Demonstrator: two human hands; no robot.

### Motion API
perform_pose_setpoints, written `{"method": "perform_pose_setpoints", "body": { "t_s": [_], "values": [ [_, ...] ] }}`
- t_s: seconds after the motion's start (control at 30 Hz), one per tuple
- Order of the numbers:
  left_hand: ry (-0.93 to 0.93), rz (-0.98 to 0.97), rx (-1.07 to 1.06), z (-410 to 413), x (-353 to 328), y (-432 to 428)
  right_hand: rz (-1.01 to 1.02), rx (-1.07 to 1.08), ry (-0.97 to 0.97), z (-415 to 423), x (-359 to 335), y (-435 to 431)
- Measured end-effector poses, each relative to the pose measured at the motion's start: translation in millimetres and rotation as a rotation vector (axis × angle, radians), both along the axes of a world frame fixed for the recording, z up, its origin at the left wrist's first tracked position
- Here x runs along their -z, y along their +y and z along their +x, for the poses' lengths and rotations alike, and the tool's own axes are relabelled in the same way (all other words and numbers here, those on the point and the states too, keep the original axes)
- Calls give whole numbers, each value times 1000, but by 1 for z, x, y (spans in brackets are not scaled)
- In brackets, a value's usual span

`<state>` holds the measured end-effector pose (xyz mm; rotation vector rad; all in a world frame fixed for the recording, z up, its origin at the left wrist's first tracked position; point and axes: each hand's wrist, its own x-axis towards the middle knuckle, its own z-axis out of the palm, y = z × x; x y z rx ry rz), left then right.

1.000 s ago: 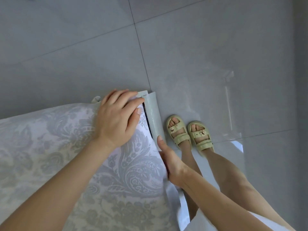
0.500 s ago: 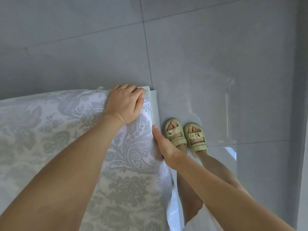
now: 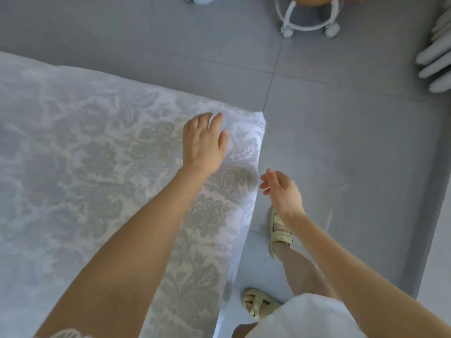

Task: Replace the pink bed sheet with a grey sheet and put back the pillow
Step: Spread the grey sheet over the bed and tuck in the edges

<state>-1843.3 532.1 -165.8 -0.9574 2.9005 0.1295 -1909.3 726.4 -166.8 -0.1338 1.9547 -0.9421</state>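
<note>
left hand flat on grey sheet corner, right hand free
left hand palm down on the grey patterned sheet near its corner, fingers straight and slightly spread. right hand just off the bed edge over the floor, fingers loosely curled, holding nothing.
</note>
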Motion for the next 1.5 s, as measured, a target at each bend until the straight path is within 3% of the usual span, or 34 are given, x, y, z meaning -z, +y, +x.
{"method": "perform_pose_setpoints", "body": {
  "t_s": [0.17,0.27,0.53,0.67,0.8,1.07,1.17,1.5],
  "values": [
    [-394,130,-290,185,-56,45,-62,-334,118,70,-74,-43],
    [-438,138,-506,294,-107,89,-89,-573,178,141,-116,-58],
    [-189,211,-1254,542,-213,251,-152,-1462,366,364,-216,-47],
    [0,268,-1695,612,-243,339,-270,-1925,483,470,-259,-27],
    [291,280,-2105,647,-262,420,-381,-2250,577,559,-284,-1],
    [808,151,-2711,672,-254,603,-497,-2642,603,700,-283,114],
    [903,89,-2876,691,-244,672,-511,-2762,625,748,-273,174],
    [1075,114,-2942,824,-182,796,-446,-2900,835,894,-210,314]
  ]
}}
